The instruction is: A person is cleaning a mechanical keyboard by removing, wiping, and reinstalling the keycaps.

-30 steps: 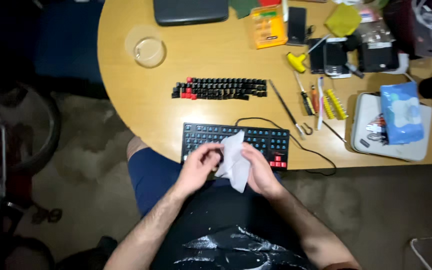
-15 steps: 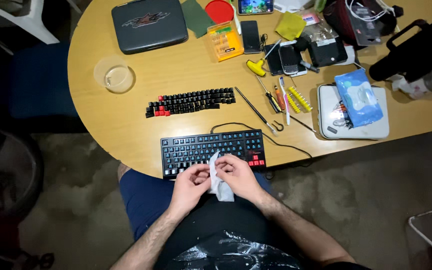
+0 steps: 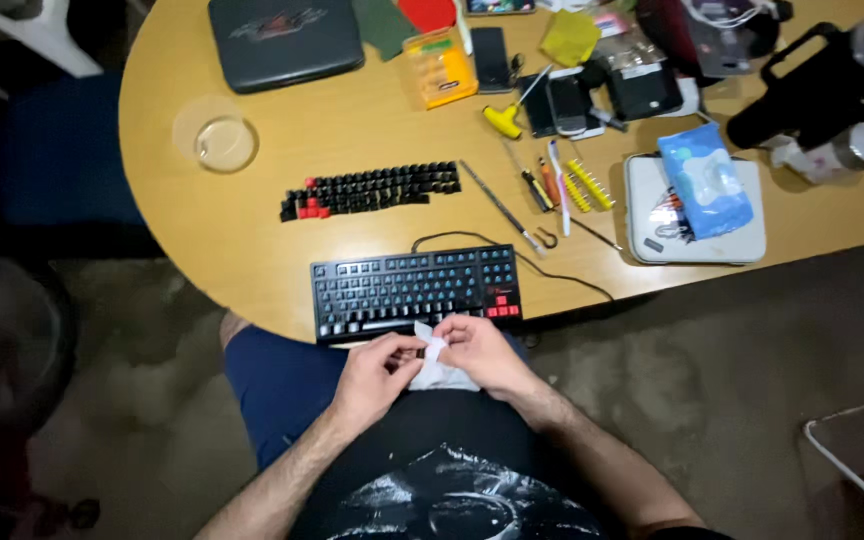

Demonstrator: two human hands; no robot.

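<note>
Head view shows our two hands meeting over our lap, just below the near edge of the round yellow wooden surface. Our left hand and our right hand both pinch a small white crumpled cloth wipe between the fingertips; the wipe sits between the hands, bunched, so we cannot tell a clear long axis for it, only that most of it hangs toward our body.

Straight ahead of the hands, very near, lies the black keyboard with a few red keys. Its long axis runs left to right, almost parallel to the line between our hands, and its near edge almost touches the fingers. Both hands are about equally near to it. Farther away on the surface lies a row of loose black and red keycaps, also running left to right.
</note>
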